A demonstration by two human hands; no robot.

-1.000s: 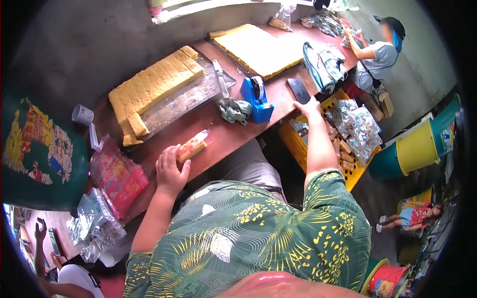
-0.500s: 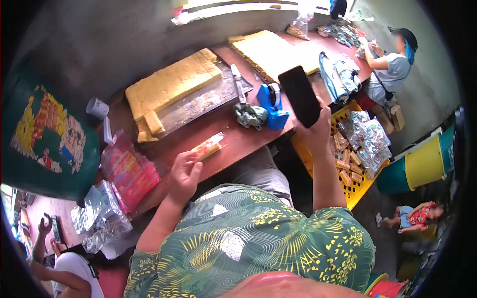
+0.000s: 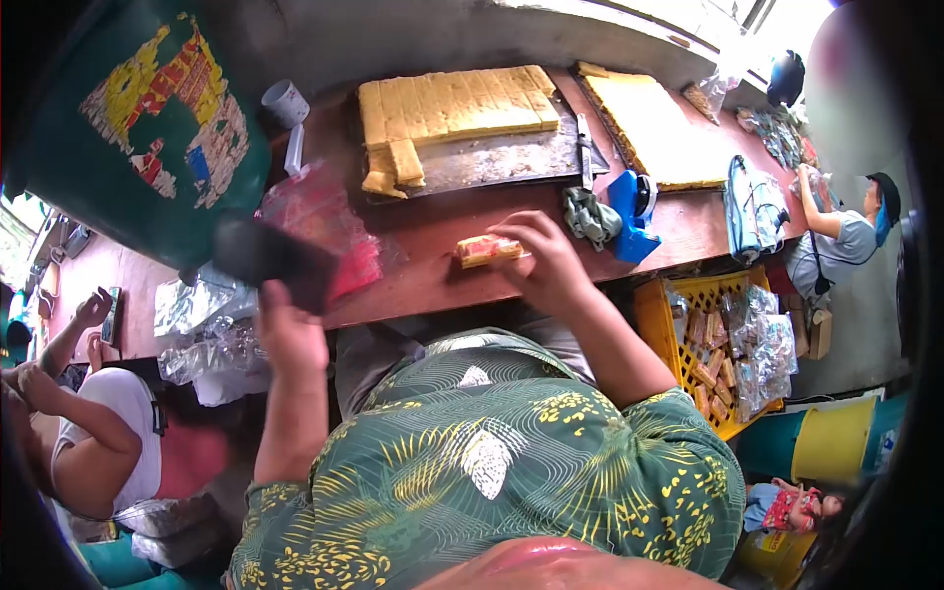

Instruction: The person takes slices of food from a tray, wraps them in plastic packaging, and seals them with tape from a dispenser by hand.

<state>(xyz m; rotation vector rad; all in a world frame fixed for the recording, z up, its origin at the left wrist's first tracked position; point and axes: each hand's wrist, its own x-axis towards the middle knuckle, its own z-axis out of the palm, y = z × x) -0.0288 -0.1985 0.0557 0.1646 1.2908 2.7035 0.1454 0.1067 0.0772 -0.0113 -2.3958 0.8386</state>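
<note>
My left hand [image 3: 293, 329] is closed around the lower end of a dark phone [image 3: 273, 260], raised at the table's front edge and blurred by motion. Lying on the reddish table [image 3: 433, 290] is a small cake bar in clear printed wrapping [image 3: 479, 252]. The fingers of my right hand [image 3: 546, 258] are parted and reach over the right end of that bar; whether they press on it I cannot make out. Behind it, a slab of yellow cake [image 3: 452, 108], cut into strips, rests on a dark tray [image 3: 492, 169], with a few loose pieces at its left corner.
A blue tape dispenser [image 3: 629, 221], a grey cloth [image 3: 590, 218] and a knife [image 3: 586, 147] lie right of the tray. Red printed wrappers [image 3: 324, 226] are at left. A yellow crate [image 3: 654, 320] holds wrapped bars. Co-workers sit left [image 3: 103, 433] and right [image 3: 836, 231].
The phone has passed from my right hand to my left, which has moved left with it. My right hand has come to the wrapped bar. The view has shifted.
</note>
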